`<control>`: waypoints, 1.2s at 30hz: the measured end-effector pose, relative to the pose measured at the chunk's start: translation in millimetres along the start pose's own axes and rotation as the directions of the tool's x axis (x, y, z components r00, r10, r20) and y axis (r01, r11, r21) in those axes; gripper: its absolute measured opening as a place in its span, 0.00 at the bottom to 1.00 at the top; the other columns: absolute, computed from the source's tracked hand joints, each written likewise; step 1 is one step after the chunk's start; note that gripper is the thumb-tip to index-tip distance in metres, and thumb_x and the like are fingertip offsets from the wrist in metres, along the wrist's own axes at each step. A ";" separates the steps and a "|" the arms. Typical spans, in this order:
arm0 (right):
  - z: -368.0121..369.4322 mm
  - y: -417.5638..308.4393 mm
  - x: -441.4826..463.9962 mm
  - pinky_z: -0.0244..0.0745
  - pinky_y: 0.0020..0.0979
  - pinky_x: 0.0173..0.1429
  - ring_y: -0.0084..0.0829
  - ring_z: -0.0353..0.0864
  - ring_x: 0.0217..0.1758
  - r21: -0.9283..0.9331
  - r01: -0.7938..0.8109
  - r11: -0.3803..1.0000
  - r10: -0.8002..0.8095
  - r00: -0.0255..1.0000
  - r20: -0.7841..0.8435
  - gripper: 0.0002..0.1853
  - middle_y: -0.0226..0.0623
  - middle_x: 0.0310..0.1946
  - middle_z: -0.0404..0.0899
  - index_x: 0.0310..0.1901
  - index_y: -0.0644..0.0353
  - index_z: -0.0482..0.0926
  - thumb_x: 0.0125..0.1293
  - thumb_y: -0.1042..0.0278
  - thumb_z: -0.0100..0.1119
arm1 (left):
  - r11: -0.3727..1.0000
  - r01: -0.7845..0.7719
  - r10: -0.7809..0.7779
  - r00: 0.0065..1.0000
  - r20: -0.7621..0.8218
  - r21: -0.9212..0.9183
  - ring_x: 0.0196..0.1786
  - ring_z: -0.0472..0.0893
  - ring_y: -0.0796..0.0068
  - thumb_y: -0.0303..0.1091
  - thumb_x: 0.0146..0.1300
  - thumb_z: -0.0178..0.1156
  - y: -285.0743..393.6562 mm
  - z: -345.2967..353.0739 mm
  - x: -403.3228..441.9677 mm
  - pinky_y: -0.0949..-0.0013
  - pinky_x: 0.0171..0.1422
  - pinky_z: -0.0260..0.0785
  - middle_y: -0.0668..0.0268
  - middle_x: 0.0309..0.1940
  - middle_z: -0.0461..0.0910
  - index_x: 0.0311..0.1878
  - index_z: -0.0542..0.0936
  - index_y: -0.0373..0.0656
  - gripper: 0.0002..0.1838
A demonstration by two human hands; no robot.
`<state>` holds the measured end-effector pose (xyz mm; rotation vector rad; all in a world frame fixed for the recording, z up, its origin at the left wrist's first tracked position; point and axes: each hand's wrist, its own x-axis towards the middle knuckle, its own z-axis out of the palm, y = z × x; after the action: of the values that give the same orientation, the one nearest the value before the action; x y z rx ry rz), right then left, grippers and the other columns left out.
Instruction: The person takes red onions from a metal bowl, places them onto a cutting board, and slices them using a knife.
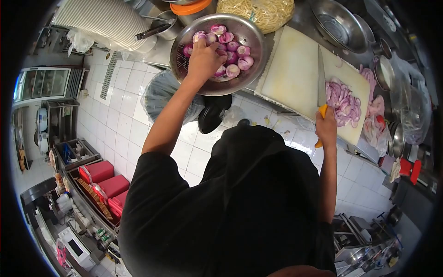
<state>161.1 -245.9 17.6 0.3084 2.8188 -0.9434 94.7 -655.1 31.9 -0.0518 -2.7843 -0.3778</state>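
My left hand point(206, 60) reaches into a metal colander point(179, 69), its fingers curled around a peeled red onion point(199, 35) near the far rim. Several more peeled red onions point(232, 70) lie in the colander around the hand. My right hand point(326, 129) grips the orange handle of a kitchen knife point(321, 83), whose long blade lies along the white cutting board point(295, 69) and points away from me. Just right of the blade sits a heap of sliced red onion point(342, 104) on the board.
A bag of pale yellow strips point(256, 13) and an orange-lidded container point(191, 7) stand behind the colander. Stacked white containers point(104, 23) are at left. Metal bowls point(339, 27) sit beyond the board, plastic bags point(376, 131) at its right. A lined bin point(168, 97) stands below.
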 end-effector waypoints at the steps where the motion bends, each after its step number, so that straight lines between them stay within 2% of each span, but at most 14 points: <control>1: 0.8 -0.5 0.2 0.71 0.57 0.49 0.67 0.77 0.46 -0.014 0.005 1.000 -0.005 1.000 -0.002 0.18 0.68 0.38 0.79 0.55 0.64 0.65 0.67 0.66 0.52 | 1.000 -0.011 0.011 1.000 0.008 0.013 0.54 0.76 0.50 0.44 0.51 0.71 0.0 2.1 2.4 0.56 0.61 0.69 0.49 0.44 0.78 0.50 0.85 0.44 0.23; 4: 3.3 -1.3 -3.5 0.71 0.57 0.48 0.67 0.78 0.44 -0.041 0.004 0.999 -0.004 1.000 0.001 0.19 0.67 0.37 0.79 0.56 0.63 0.64 0.67 0.66 0.52 | 1.000 -0.024 0.025 0.997 0.069 -0.012 0.49 0.78 0.49 0.41 0.52 0.70 2.1 3.0 7.3 0.54 0.58 0.71 0.50 0.40 0.80 0.44 0.87 0.45 0.17; 10: 6.1 1.4 -1.9 0.72 0.57 0.46 0.67 0.79 0.42 -0.102 0.057 0.993 -0.061 0.997 -0.036 0.18 0.66 0.35 0.80 0.55 0.62 0.63 0.66 0.67 0.52 | 0.929 0.233 -0.203 0.970 0.130 -0.288 0.36 0.85 0.52 0.36 0.49 0.70 3.9 4.7 9.3 0.55 0.46 0.77 0.52 0.30 0.84 0.31 0.88 0.43 0.09; 13: 6.3 1.4 -3.8 0.72 0.57 0.46 0.67 0.79 0.42 -0.092 0.052 0.994 -0.056 0.997 -0.044 0.18 0.66 0.35 0.80 0.54 0.63 0.63 0.66 0.67 0.52 | 0.921 0.252 -0.236 0.968 0.090 -0.298 0.34 0.85 0.52 0.35 0.49 0.69 3.1 11.2 9.8 0.55 0.44 0.77 0.52 0.28 0.84 0.28 0.88 0.44 0.06; 15: 7.4 2.6 -3.2 0.72 0.57 0.46 0.67 0.79 0.42 -0.098 0.069 0.993 -0.074 0.996 -0.052 0.18 0.66 0.35 0.80 0.54 0.63 0.63 0.66 0.68 0.52 | 0.914 0.286 -0.275 0.958 0.078 -0.287 0.35 0.85 0.51 0.35 0.49 0.69 1.7 14.3 12.3 0.54 0.44 0.77 0.51 0.29 0.84 0.29 0.88 0.44 0.06; 19: 3.4 -1.9 -4.7 0.73 0.57 0.46 0.67 0.79 0.41 -0.087 0.011 0.996 -0.012 1.000 -0.015 0.18 0.67 0.34 0.80 0.54 0.64 0.63 0.66 0.68 0.52 | 0.927 0.307 -0.309 0.951 0.027 -0.217 0.34 0.84 0.48 0.34 0.51 0.67 5.2 17.1 10.7 0.52 0.45 0.77 0.50 0.29 0.84 0.29 0.87 0.43 0.06; 22: 4.4 -2.3 -3.0 0.73 0.57 0.46 0.67 0.79 0.41 -0.067 -0.017 0.998 0.018 1.000 0.016 0.17 0.67 0.34 0.79 0.53 0.64 0.63 0.65 0.68 0.52 | 0.954 0.268 -0.271 0.962 -0.007 -0.135 0.36 0.84 0.48 0.34 0.52 0.65 6.1 16.5 8.7 0.52 0.46 0.77 0.49 0.30 0.84 0.32 0.87 0.42 0.07; 25: 3.3 -5.0 -2.1 0.72 0.58 0.45 0.67 0.79 0.41 -0.069 -0.025 0.997 0.026 1.000 0.014 0.17 0.67 0.33 0.79 0.53 0.64 0.63 0.65 0.68 0.52 | 0.974 0.203 -0.201 0.979 0.026 -0.105 0.38 0.84 0.48 0.34 0.53 0.63 8.3 13.0 9.1 0.52 0.48 0.76 0.49 0.32 0.84 0.33 0.86 0.41 0.08; 26: 3.9 -5.1 -2.5 0.72 0.58 0.45 0.67 0.79 0.41 -0.073 -0.014 0.997 0.015 1.000 0.006 0.17 0.67 0.33 0.79 0.53 0.64 0.63 0.65 0.69 0.52 | 0.969 0.191 -0.186 0.981 0.048 -0.160 0.40 0.84 0.48 0.34 0.54 0.63 5.5 13.3 8.0 0.51 0.48 0.76 0.49 0.34 0.84 0.34 0.85 0.40 0.09; 29: 4.1 -5.0 -1.3 0.72 0.58 0.45 0.67 0.79 0.41 -0.070 -0.019 0.997 0.019 1.000 0.002 0.17 0.67 0.33 0.79 0.53 0.64 0.63 0.65 0.69 0.52 | 0.891 0.323 -0.307 0.946 0.101 -0.319 0.41 0.84 0.48 0.33 0.55 0.61 9.5 11.7 6.2 0.53 0.48 0.75 0.50 0.34 0.84 0.35 0.85 0.39 0.09; 32: 3.7 -7.4 -1.9 0.72 0.58 0.45 0.67 0.79 0.41 -0.081 -0.040 0.996 0.041 0.999 0.011 0.17 0.67 0.34 0.79 0.52 0.65 0.63 0.65 0.68 0.52 | 0.854 0.322 -0.277 0.946 0.167 -0.408 0.42 0.84 0.50 0.33 0.57 0.62 8.6 -0.2 2.6 0.56 0.48 0.75 0.49 0.35 0.84 0.36 0.85 0.38 0.09; 36: 3.5 -3.8 -1.4 0.72 0.58 0.47 0.67 0.79 0.43 -0.112 0.008 0.994 -0.007 1.000 0.007 0.18 0.68 0.36 0.79 0.54 0.65 0.63 0.66 0.67 0.52 | 0.787 0.322 -0.189 0.938 0.291 -0.526 0.44 0.85 0.59 0.32 0.62 0.61 6.1 -19.1 -7.2 0.61 0.52 0.74 0.53 0.36 0.85 0.37 0.84 0.37 0.08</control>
<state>161.8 -251.1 17.3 0.2804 2.8551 -0.7815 108.1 -654.2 48.4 0.1623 -2.7855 -1.3462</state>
